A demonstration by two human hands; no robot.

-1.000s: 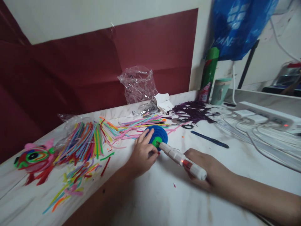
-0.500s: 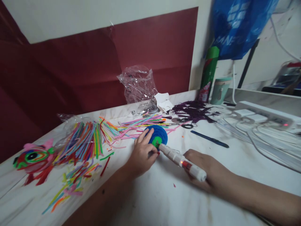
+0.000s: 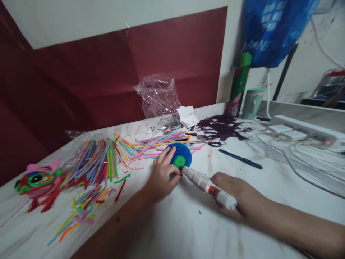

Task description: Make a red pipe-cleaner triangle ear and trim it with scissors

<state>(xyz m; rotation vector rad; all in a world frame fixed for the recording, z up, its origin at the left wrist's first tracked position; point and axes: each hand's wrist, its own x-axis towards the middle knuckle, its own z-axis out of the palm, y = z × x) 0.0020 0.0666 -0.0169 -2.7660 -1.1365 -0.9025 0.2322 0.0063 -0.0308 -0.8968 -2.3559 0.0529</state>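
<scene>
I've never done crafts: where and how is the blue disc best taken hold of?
Probably grip the blue disc by its left rim, from the left: it's round, and the white tool points at its green centre from the right.

2 grips: L grip (image 3: 161, 176), R grip (image 3: 237, 189). 1 ea.: blue/grn disc (image 3: 187, 153), wht glue gun (image 3: 198, 180), dk-blue flat tool (image 3: 239, 159), toy fig (image 3: 40, 180) at L, grn can (image 3: 239, 82), mint cup (image 3: 252, 104), pwr strip (image 3: 304, 127) w/ 2 chargers (image 3: 280, 130). Far R: 1 blue bag (image 3: 277, 36). 2 clear wraps (image 3: 159, 95), far mid + L. Pipe cleaners (image 3: 94, 162): dozens, no exact ct.
</scene>
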